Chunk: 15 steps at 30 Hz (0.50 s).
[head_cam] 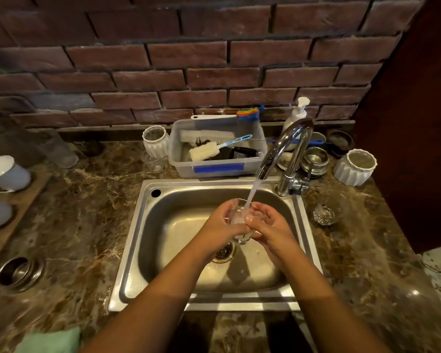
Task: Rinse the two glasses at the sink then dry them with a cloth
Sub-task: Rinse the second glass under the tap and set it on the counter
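A marbled countertop (87, 225) is seen with a steel sink (163, 250) set into it. A plastic tub (214, 169) of brushes is kept just behind the basin, within reach of the washing.

The tap (283, 146) is swung over the basin so that its stream (252, 194) falls near the middle, and the runoff is carried to the drain below the hands.

Both forearms are stretched forward and brought together over the basin. The left hand (222, 222) is curled round the left side of the glass (239, 238), and the right hand (270, 228) is wrapped round its right side, with the fingers bent over the wall. The glass is held mouth-up and directly under the stream, apparently so that water fills it while it is steadied from both sides against slipping.

The second glass (326, 212) is left standing on the counter just right of the sink; whether it has been rinsed cannot be told.

A green cloth (51, 338) is laid at the near left edge of the counter, well apart from the sink, presumably kept dry for the later step. The rinsing is judged to be under way and the drying not yet begun.
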### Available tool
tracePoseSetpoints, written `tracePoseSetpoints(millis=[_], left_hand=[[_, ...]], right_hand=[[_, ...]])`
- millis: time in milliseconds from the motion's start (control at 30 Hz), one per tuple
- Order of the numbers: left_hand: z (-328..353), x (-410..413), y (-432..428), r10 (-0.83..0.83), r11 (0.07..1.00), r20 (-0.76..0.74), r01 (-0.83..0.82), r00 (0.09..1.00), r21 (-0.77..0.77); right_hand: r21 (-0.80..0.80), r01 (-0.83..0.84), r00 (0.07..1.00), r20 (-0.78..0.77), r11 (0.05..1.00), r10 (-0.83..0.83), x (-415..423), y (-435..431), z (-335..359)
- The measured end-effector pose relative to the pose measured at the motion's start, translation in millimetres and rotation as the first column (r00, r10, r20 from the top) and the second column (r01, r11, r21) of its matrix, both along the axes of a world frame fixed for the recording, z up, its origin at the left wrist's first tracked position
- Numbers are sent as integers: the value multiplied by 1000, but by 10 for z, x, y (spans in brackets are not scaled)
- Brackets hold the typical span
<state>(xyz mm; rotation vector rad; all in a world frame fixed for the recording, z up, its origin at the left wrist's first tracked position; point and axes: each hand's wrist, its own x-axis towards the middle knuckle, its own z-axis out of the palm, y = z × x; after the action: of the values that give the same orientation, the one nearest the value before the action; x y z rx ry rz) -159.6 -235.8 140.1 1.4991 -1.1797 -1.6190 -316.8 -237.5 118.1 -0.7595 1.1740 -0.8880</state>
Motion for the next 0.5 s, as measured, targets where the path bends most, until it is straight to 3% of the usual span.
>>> tracePoseSetpoints(millis=[100,200,367,500], left_hand=[[-12,75,41,131,987,-272,-99,953,128],[-28,94,69,323,925,-482,-164,815,343],[-51,49,53,484,819,-545,-134,684,558],[-92,53,59,551,765,-491,-174,675,620]], right_hand=[[-54,25,1000,-10,998,-26,33,20,26],[-147,60,992,-102,987,-75,121,66,73],[-248,-3,979,-200,969,-48,209,166,175],[-302,-145,930,-368,942,25,216,215,252]])
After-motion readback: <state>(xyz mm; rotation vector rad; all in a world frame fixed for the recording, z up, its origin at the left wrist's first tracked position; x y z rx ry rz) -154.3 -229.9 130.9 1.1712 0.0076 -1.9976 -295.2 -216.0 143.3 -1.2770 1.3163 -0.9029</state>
